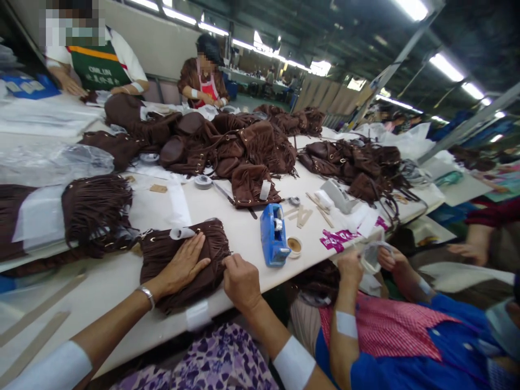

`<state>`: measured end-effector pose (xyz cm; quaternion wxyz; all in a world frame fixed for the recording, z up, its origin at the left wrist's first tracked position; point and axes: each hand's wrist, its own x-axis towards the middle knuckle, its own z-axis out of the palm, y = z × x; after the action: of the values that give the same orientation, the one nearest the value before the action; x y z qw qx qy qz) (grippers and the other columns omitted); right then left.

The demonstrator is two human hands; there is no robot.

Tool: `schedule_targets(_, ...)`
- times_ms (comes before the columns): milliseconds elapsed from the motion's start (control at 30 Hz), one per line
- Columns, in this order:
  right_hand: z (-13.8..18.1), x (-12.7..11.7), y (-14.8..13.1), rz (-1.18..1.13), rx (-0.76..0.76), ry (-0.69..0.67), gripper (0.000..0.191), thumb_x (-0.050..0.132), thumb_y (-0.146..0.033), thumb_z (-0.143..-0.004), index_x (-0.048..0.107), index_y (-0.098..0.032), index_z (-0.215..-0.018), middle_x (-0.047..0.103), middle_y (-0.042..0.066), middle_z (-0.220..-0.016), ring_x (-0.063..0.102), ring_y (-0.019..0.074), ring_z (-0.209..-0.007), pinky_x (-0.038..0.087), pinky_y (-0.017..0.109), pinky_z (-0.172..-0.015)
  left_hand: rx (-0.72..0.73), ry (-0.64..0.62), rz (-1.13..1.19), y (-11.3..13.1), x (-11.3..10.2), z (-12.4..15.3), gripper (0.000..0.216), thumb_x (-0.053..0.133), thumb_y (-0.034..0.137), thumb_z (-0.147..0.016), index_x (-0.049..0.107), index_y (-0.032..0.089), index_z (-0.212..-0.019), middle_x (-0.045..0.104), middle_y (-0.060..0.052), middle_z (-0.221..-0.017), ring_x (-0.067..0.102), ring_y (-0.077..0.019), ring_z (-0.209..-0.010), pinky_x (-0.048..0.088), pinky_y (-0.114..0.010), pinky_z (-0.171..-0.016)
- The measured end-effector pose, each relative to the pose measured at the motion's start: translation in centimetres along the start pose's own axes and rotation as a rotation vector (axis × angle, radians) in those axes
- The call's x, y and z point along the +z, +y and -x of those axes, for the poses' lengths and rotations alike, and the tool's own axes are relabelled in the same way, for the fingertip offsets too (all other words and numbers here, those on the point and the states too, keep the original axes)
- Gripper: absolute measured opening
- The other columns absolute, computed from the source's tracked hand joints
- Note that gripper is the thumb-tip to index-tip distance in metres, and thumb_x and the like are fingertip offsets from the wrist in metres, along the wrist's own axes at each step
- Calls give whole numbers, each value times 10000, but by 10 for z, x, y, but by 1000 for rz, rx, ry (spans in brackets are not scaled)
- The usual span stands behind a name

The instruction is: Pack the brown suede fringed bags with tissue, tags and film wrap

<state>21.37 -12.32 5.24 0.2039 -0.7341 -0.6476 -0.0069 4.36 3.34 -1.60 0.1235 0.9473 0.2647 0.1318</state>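
Left end of surface: stacked fringed brown bags (95, 211), a translucent white sheet (40, 216) around them; clear plastic wrap (57, 162) behind.
Near-left corner: two flat strips (34, 346), lying roughly parallel on the white surface (134, 341).
Tag: small brown card (158, 188), flat, inward from the stack.
Bag in work: fringed brown bag (199, 281), lying flat by the near edge, left of its middle; metal eyelets along the top, a pale looped strip (181, 233) on it.
Left hand: left hand (182, 265) palm down on the bag's face, fingers extended, grasping nothing; bracelet (147, 296) at wrist.
Right hand: right hand (242, 281) curled closed, fingertips at the fringe on the bag's right side; cannot tell whether a strand is caught.
Far edge, middle: heap of brown bags (227, 142); grey tape roll (202, 182) in front.
Tape: blue tape dispenser (270, 235) near the near edge, right of the right hand; small tape roll (294, 246) just beside it.
Sticks: thin flat sticks (320, 210), farther in.
Right end: second brown heap (357, 162); purple-printed white plastic (337, 238) at the near edge.
Co-worker, right: blue sleeves, red checked apron (394, 325), both hands on clear plastic (370, 257).
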Motion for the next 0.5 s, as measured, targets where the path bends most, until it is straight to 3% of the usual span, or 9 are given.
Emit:
schedule_targets(100, 1, -3, 9, -105, 118, 117, 239, 410, -100, -943, 601, -224, -1014, 647, 47, -995, 626, 180, -874, 467, 276, -815, -5, 5, -2, 1, 1, 0, 719, 329, 519, -1002, 114, 137, -1571, 251, -188, -1620, 239, -291, -1497, 298, -502, -1200)
schedule_targets(200, 9, 1, 24, -142, 176, 180, 348, 376, -49, -918, 572, -176, -1176, 645, 88, -1110, 617, 204, -1028, 477, 308, -922, -4, 10, 3, -1, 2, 1, 719, 339, 511, -1004, 78, 162, -1576, 247, -174, -1624, 232, -287, -1499, 301, -501, -1199)
schedule_targets(300, 23, 7, 34, -152, 174, 227, 458, 335, 9, -882, 531, -133, -1270, 633, 121, -1187, 577, 213, -1152, 468, 349, -1000, -9, 9, 5, -3, 3, 1, 727, 344, 515, -1002, 62, 172, -1577, 236, -167, -1628, 229, -290, -1499, 310, -503, -1195)
schedule_targets(400, 34, 9, 32, -135, 175, 273, 402, 331, -6, -906, 579, -147, -1189, 664, 112, -1090, 604, 216, -1075, 490, 385, -969, -13, 3, 5, -3, 3, 1, 733, 350, 527, -998, 76, 170, -1577, 240, -158, -1628, 235, -289, -1497, 302, -497, -1200)
schedule_targets(500, 34, 10, 18, -169, 53, 186, 414, 481, -113, -912, 507, -137, -1324, 594, 145, -1277, 535, 254, -1214, 463, 431, -1028, -14, 0, 6, -3, 4, 1, 736, 348, 534, -998, 69, 179, -1578, 228, -148, -1633, 238, -285, -1497, 304, -487, -1201)
